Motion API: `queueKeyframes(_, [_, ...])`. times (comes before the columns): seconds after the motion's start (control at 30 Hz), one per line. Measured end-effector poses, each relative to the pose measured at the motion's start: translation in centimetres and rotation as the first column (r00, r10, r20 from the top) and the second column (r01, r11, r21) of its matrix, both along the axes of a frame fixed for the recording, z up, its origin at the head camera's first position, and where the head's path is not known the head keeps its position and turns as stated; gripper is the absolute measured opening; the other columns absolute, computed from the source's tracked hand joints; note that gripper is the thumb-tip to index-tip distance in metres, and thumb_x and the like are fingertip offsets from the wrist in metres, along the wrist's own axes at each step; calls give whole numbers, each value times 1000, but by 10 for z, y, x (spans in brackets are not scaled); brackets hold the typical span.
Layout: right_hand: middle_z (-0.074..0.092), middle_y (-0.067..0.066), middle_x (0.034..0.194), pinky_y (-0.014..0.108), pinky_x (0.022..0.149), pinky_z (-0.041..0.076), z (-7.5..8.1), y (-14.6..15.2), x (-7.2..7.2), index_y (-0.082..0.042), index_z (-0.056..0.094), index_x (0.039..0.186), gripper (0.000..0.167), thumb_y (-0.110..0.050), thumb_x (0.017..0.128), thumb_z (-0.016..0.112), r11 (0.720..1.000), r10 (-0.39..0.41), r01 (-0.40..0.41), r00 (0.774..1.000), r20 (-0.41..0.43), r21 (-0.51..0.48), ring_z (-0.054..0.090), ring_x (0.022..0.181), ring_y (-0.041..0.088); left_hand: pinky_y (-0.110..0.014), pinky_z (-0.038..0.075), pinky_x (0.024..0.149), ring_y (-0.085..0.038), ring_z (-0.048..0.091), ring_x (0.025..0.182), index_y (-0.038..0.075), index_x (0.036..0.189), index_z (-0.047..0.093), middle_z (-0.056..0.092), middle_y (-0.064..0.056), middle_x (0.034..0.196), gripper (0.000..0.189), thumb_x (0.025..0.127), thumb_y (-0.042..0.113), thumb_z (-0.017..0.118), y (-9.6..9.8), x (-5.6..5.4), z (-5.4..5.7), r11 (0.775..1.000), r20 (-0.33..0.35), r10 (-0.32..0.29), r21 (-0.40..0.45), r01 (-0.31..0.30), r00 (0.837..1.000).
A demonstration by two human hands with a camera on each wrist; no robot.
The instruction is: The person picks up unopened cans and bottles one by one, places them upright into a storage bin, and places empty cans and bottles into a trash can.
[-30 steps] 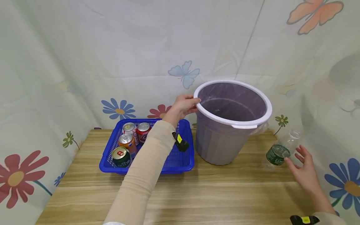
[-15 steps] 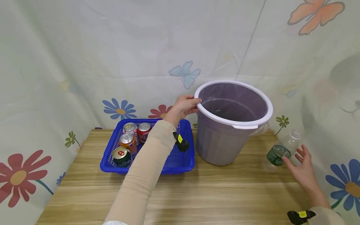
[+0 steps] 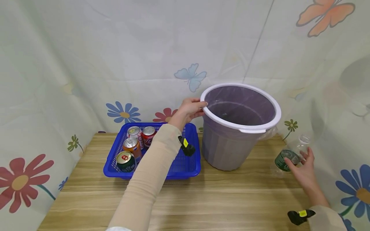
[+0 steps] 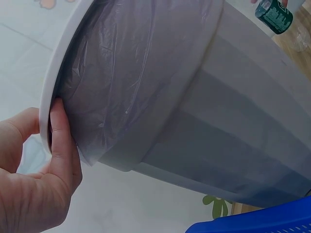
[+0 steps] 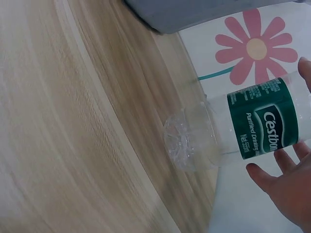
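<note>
My left hand [image 3: 188,110] grips the white rim of the grey bin [image 3: 228,147] at its left side, with fingertips under the rim in the left wrist view. A thin clear bag [image 4: 116,63] lines the bin. At the right, my right hand [image 3: 303,171] is round a clear plastic water bottle [image 5: 262,119] with a green label. The thumb lies over the label's front in the head view, and the fingers curl along the bottle's far side. The bottle has no cap, and its base is close over the wooden table [image 3: 231,195].
Left of the bin, a blue plastic basket [image 3: 189,173] holds several drink cans, including an orange can [image 3: 133,148] and a dark green can [image 3: 126,162]. My left sleeve [image 3: 147,179] crosses over the basket. A flowered curtain [image 3: 144,64] hangs behind and at both sides.
My right hand has moved left onto the water bottle, and its thumb and fingers have come round it. The left hand, bin and basket look unchanged.
</note>
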State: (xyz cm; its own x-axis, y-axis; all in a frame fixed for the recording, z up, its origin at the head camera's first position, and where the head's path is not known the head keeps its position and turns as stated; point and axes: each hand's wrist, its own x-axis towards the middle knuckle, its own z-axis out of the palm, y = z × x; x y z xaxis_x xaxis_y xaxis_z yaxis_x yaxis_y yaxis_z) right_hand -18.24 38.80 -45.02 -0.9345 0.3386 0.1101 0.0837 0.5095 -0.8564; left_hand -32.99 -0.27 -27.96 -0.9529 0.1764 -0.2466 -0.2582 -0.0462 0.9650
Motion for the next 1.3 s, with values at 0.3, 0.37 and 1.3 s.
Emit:
queueKeyframes(0.3, [5,23,151,58,104,25,-2,-5,-8,-18,-18,144,91,-27,91,54,996,-81,81,997,-2,-46,15,132,47,-27,56,72,-17,63,75,4,120,55,62,-10,97,38,84,12,66,0,2,1,1000,-2,9,9,-9,1000])
queueKeyframes(0.37, [9,23,150,54,101,28,-4,-6,-8,-18,-17,145,90,-28,90,54,994,-98,98,995,3,-45,19,131,46,-27,56,72,-17,63,75,4,120,55,62,-10,97,38,84,12,66,-1,2,0,1000,-2,7,10,-7,1000])
queueKeyframes(1.3, [10,33,145,56,106,21,-11,-10,-15,-14,-6,144,86,-31,88,58,987,-140,145,988,63,-68,20,131,47,-27,56,73,-17,63,77,4,122,52,61,-11,101,41,84,13,66,-1,1,-2,1000,-15,2,8,-2,1000])
